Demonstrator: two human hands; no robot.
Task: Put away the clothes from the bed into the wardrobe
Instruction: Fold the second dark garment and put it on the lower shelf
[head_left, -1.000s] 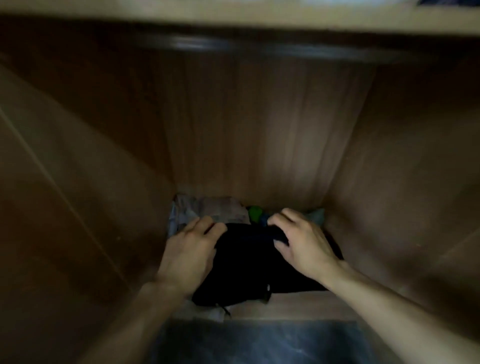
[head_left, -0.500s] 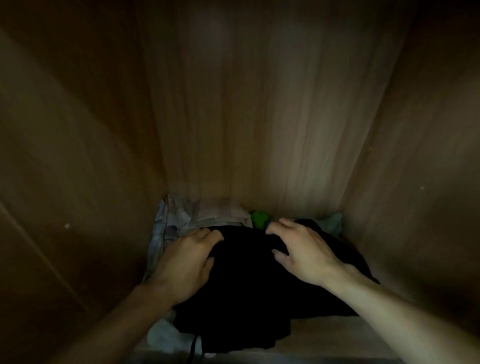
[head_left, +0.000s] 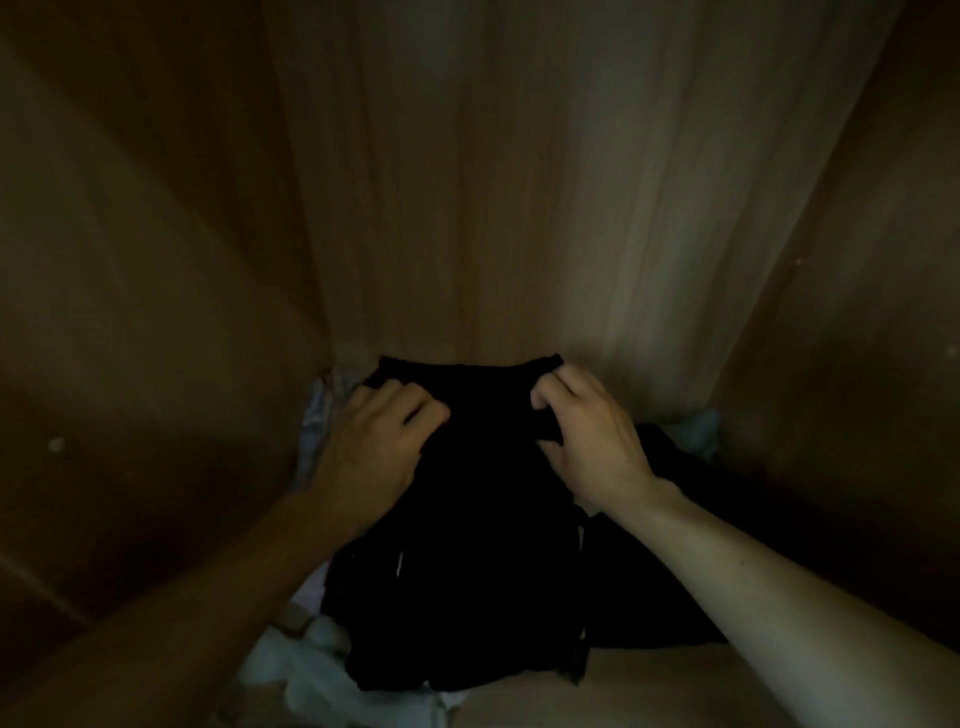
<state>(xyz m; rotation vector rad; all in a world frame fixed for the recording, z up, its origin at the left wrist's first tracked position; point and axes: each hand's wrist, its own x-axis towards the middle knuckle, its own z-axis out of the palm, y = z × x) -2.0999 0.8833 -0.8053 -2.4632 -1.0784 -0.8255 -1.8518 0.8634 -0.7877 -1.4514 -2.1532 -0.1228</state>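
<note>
A black garment (head_left: 467, 571) lies in a heap on the floor of the dim wooden wardrobe (head_left: 519, 208), its far edge against the back panel. My left hand (head_left: 374, 447) rests on its upper left part with fingers curled into the fabric. My right hand (head_left: 592, 441) pinches the cloth near the upper right edge. Pale clothes (head_left: 311, 670) lie under and left of the black garment, mostly covered.
Wooden side walls (head_left: 130, 312) close in on both sides. A light blue piece of cloth (head_left: 698, 431) shows in the back right corner. A strip of bare wardrobe floor (head_left: 649, 680) shows at the front right.
Both hands pushed the black garment further back; it now covers the grey cloth and green item that showed behind it. The camera moved deeper into the wardrobe.
</note>
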